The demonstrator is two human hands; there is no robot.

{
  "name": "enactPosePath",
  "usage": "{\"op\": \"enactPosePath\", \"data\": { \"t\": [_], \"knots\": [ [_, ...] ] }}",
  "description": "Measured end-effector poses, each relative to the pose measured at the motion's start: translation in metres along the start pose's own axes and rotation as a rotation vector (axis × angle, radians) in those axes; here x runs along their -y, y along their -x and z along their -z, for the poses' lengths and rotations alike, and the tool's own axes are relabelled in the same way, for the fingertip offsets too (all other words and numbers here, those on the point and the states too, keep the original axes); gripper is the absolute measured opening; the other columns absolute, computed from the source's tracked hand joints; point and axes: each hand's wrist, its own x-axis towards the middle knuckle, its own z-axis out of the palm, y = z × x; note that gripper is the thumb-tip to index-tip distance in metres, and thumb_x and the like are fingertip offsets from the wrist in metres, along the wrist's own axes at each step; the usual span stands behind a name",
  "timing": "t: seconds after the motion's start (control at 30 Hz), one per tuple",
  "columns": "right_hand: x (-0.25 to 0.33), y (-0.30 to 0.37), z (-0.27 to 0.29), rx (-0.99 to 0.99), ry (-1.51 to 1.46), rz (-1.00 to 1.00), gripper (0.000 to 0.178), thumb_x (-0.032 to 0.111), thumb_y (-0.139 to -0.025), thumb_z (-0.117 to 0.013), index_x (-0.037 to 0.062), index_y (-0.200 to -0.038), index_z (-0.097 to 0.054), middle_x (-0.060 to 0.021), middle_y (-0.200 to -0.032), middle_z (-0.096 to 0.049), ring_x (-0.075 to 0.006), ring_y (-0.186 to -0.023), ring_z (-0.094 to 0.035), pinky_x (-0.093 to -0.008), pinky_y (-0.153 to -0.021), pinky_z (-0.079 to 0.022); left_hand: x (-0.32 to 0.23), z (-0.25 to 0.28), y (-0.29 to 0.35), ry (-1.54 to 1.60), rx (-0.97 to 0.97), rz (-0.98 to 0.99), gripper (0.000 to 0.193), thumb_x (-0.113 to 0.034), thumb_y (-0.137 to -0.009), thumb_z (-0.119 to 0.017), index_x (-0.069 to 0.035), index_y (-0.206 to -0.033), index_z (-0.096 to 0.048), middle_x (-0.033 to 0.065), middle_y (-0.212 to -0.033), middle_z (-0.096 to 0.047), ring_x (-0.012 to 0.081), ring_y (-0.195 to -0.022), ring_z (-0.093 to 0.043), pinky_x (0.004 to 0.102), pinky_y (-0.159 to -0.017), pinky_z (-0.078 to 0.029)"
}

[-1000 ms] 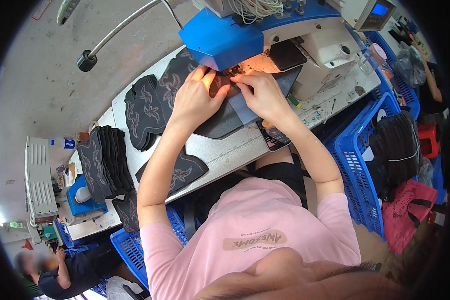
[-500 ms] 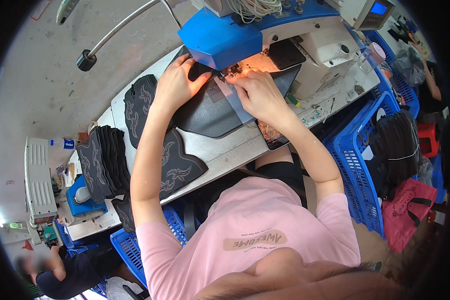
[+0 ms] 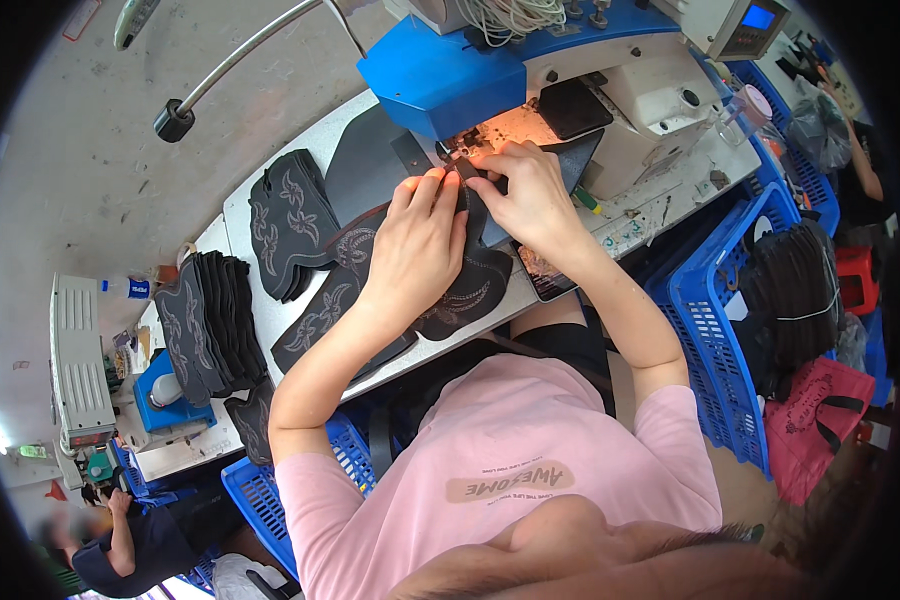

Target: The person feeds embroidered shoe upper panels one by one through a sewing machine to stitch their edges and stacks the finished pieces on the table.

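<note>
My left hand [image 3: 417, 238] is over a black embroidered panel [image 3: 475, 290], shaped like a boot-shaft piece, with its fingertips gripping the narrow upper end. Close beside it, my right hand [image 3: 530, 195] pinches the same end between thumb and bent fingers. Both sets of fingertips meet just below the blue head of a sewing machine [image 3: 440, 80], in its warm lamplight. The needle area is partly hidden by the fingers and head. Beneath and to the left of the panel lies a plain dark sheet [image 3: 360, 170].
A stack of embroidered panels [image 3: 295, 215] and a thicker pile [image 3: 210, 320] stand left. Another panel [image 3: 320, 320] lies beside my left forearm. A phone [image 3: 542, 275] is at the table edge, a dark tablet-like slab [image 3: 574, 108] by the machine. Blue crate [image 3: 715, 330] at right.
My left hand has moved right and nearer to me, joining the right hand. An embroidered panel is now under my fingers, where a plain dark surface showed before.
</note>
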Motion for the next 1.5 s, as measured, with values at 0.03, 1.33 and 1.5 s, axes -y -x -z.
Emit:
{"op": "enactPosePath", "data": {
  "t": [0.03,1.33,1.5],
  "knots": [
    [0.000,0.000,-0.001,0.001,0.000,0.001,0.019,0.019,-0.080,-0.068,0.0034,-0.092,-0.072,-0.0119,-0.084,-0.064,-0.0303,-0.090,-0.059,-0.0432,-0.081,-0.041,-0.001,0.000,0.000,-0.011,0.001,0.013,0.038,-0.012,-0.088,-0.058,0.002,-0.123,-0.055,0.0157,-0.122,-0.053,0.0336,-0.111,-0.052,0.0414,-0.084,-0.052],
    [-0.008,-0.011,-0.011,-0.028,0.036,0.047,0.021,0.013,-0.085,-0.061,0.0030,-0.101,-0.070,-0.0151,-0.096,-0.067,-0.0308,-0.097,-0.061,-0.0441,-0.087,-0.042,0.004,-0.007,-0.019,-0.081,-0.047,0.044,0.033,-0.014,-0.088,-0.058,-0.001,-0.119,-0.059,0.0158,-0.120,-0.057,0.0332,-0.109,-0.055,0.0391,-0.087,-0.051],
    [-0.013,-0.011,-0.014,-0.108,0.014,0.070,0.020,0.013,-0.083,-0.065,0.0026,-0.099,-0.071,-0.0161,-0.091,-0.067,-0.0335,-0.088,-0.062,-0.0427,-0.082,-0.045,0.009,-0.007,-0.021,-0.041,-0.045,0.035,0.032,-0.014,-0.088,-0.059,-0.001,-0.118,-0.059,0.0164,-0.120,-0.057,0.0330,-0.111,-0.055,0.0392,-0.090,-0.049]
  ]
}}
